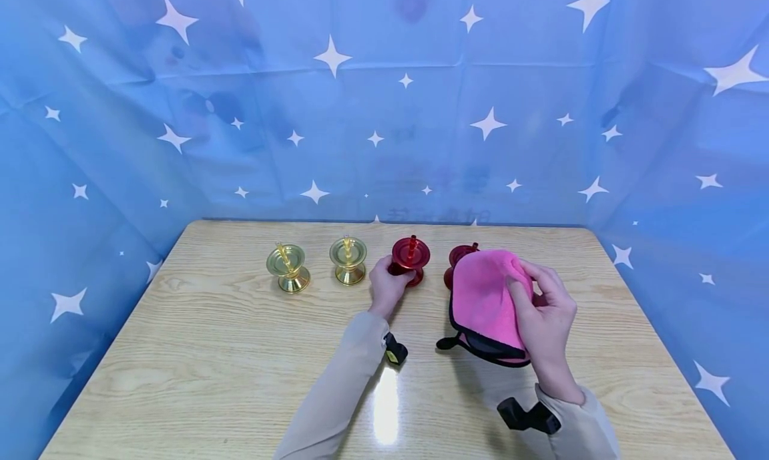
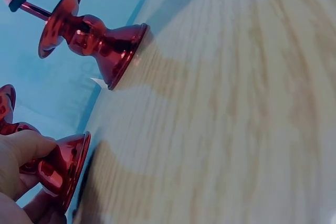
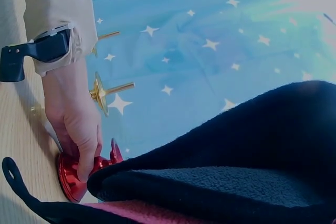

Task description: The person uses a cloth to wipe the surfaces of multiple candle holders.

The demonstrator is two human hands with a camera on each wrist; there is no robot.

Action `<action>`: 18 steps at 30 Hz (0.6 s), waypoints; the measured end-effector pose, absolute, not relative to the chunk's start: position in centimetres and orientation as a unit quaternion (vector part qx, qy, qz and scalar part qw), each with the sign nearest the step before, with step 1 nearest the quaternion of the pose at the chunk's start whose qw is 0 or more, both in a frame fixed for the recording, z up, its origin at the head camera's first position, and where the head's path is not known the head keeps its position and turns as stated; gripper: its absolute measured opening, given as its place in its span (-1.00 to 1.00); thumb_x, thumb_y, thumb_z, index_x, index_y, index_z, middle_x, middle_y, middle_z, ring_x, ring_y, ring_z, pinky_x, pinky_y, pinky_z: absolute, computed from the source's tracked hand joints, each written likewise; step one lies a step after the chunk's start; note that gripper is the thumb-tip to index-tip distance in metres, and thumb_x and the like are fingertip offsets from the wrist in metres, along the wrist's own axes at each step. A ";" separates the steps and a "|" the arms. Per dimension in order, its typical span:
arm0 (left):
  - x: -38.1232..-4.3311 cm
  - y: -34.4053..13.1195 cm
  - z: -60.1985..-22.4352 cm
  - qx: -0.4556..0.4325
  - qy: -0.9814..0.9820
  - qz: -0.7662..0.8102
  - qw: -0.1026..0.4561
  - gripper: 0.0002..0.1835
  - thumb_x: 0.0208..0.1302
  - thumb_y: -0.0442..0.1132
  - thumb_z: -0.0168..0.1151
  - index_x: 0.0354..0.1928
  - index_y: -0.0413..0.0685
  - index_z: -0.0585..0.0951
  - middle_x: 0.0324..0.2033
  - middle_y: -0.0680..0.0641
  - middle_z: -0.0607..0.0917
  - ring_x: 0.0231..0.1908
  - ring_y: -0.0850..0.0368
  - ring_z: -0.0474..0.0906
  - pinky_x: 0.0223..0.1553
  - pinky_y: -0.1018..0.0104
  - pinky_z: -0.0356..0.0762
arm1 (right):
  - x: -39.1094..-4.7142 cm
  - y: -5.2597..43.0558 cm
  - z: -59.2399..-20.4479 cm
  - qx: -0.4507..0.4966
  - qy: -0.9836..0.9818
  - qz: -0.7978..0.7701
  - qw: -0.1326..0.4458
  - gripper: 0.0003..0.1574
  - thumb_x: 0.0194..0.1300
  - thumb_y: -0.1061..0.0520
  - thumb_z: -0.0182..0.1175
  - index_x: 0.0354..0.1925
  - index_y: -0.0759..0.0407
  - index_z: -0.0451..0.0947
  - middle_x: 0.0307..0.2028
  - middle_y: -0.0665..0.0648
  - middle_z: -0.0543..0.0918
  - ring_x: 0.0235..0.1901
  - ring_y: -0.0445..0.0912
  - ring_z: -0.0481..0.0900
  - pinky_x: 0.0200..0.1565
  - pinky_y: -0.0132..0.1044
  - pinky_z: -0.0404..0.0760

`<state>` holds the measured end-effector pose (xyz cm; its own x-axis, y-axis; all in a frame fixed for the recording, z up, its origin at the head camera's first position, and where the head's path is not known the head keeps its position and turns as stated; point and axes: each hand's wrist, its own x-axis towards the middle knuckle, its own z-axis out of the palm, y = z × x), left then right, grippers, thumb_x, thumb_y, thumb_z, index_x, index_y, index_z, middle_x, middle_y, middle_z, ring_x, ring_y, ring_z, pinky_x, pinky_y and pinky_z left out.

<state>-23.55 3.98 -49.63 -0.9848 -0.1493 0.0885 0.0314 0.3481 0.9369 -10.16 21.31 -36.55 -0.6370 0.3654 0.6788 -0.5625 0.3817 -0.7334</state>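
Note:
My left hand grips a shiny red candle holder by its stem, its thumb and fingers wrapped below the dish, as the left wrist view also shows. The holder stands upright on the table. Between thumb and fingers, my right hand pinches a folded pink towel with black edging and a hanging loop; its grey underside shows in the right wrist view. Behind the towel stands a second red candle holder, partly hidden in the head view but whole in the left wrist view.
Two gold candle holders stand left of the red ones, in the same row. The wood-grain table ends at a blue curtain with white stars. Each wrist wears a small black camera.

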 end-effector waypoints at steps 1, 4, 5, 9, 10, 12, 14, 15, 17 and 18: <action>-23.6 4.0 -49.7 0.035 -0.818 -0.569 0.080 -0.64 -0.07 -0.29 0.47 -0.15 -0.09 0.66 -0.16 -0.08 0.68 -0.06 0.00 0.57 -0.01 0.17 0.50 | -10.3 21.5 -36.8 0.066 -0.720 0.551 0.418 -0.73 0.05 0.56 0.14 -0.21 0.60 0.56 -0.28 -0.09 0.62 -0.54 -0.37 0.46 -0.58 -0.66 0.38; -23.7 4.0 -49.9 0.035 -0.822 -0.562 0.085 -0.65 -0.08 -0.28 0.47 -0.16 -0.07 0.67 -0.17 -0.07 0.69 -0.06 0.01 0.57 -0.02 0.16 0.50 | -10.5 21.8 -37.2 0.055 -0.727 0.549 0.409 -0.74 0.06 0.54 0.16 -0.20 0.57 0.57 -0.29 -0.10 0.63 -0.55 -0.37 0.50 -0.56 -0.64 0.42; -23.8 4.0 -49.9 0.036 -0.824 -0.559 0.086 -0.65 -0.09 -0.27 0.47 -0.16 -0.06 0.67 -0.17 -0.07 0.69 -0.07 0.01 0.57 -0.03 0.16 0.50 | -10.6 21.9 -37.3 0.051 -0.728 0.550 0.405 -0.75 0.07 0.53 0.17 -0.20 0.58 0.56 -0.30 -0.10 0.63 -0.54 -0.37 0.51 -0.56 -0.64 0.44; -24.0 4.0 -50.0 0.031 -0.824 -0.559 0.088 -0.66 -0.09 -0.29 0.47 -0.17 -0.08 0.67 -0.18 -0.07 0.69 -0.07 0.01 0.57 -0.02 0.16 0.49 | -10.7 22.1 -37.4 0.029 -0.726 0.574 0.379 -0.76 0.09 0.49 0.19 -0.20 0.58 0.54 -0.35 -0.08 0.66 -0.55 -0.34 0.55 -0.56 -0.60 0.48; -24.0 4.0 -50.0 0.029 -0.822 -0.563 0.088 -0.65 -0.09 -0.30 0.47 -0.17 -0.10 0.67 -0.18 -0.08 0.69 -0.07 0.00 0.57 -0.02 0.16 0.49 | -10.7 22.2 -37.4 0.024 -0.721 0.585 0.372 -0.76 0.09 0.49 0.19 -0.20 0.59 0.53 -0.36 -0.05 0.66 -0.55 -0.32 0.55 -0.56 -0.59 0.48; -24.1 4.0 -50.0 0.026 -0.819 -0.566 0.090 -0.65 -0.10 -0.32 0.47 -0.17 -0.11 0.67 -0.18 -0.09 0.69 -0.07 0.00 0.57 -0.01 0.17 0.49 | -10.7 22.3 -37.4 0.013 -0.715 0.602 0.357 -0.76 0.10 0.46 0.21 -0.20 0.57 0.54 -0.38 -0.03 0.66 -0.53 -0.30 0.57 -0.57 -0.57 0.50; -24.1 4.0 -50.1 0.027 -0.818 -0.567 0.091 -0.66 -0.10 -0.32 0.47 -0.18 -0.11 0.67 -0.18 -0.09 0.69 -0.07 -0.01 0.56 -0.02 0.16 0.50 | -10.7 22.3 -37.3 0.003 -0.710 0.613 0.346 -0.77 0.10 0.45 0.22 -0.21 0.56 0.54 -0.39 -0.01 0.66 -0.51 -0.28 0.57 -0.58 -0.55 0.51; -24.2 4.0 -50.1 0.027 -0.818 -0.567 0.091 -0.66 -0.10 -0.32 0.46 -0.18 -0.11 0.67 -0.18 -0.09 0.69 -0.07 -0.01 0.56 -0.02 0.16 0.50 | -10.7 22.3 -37.2 -0.001 -0.711 0.615 0.342 -0.77 0.10 0.44 0.22 -0.21 0.55 0.55 -0.39 -0.01 0.67 -0.50 -0.27 0.57 -0.57 -0.55 0.52; -24.2 4.0 -50.2 0.028 -0.818 -0.568 0.091 -0.67 -0.10 -0.32 0.47 -0.19 -0.10 0.67 -0.19 -0.09 0.69 -0.08 -0.01 0.56 -0.02 0.16 0.50 | -10.6 22.3 -37.0 -0.011 -0.711 0.618 0.335 -0.78 0.11 0.43 0.23 -0.22 0.53 0.55 -0.40 -0.01 0.67 -0.47 -0.25 0.57 -0.56 -0.54 0.52; -24.2 4.0 -50.2 0.029 -0.817 -0.569 0.090 -0.66 -0.10 -0.32 0.47 -0.19 -0.10 0.67 -0.18 -0.09 0.69 -0.08 -0.01 0.56 -0.02 0.16 0.50 | -10.6 22.3 -36.9 -0.015 -0.710 0.620 0.333 -0.78 0.10 0.43 0.23 -0.22 0.53 0.55 -0.40 -0.02 0.67 -0.45 -0.25 0.57 -0.55 -0.54 0.53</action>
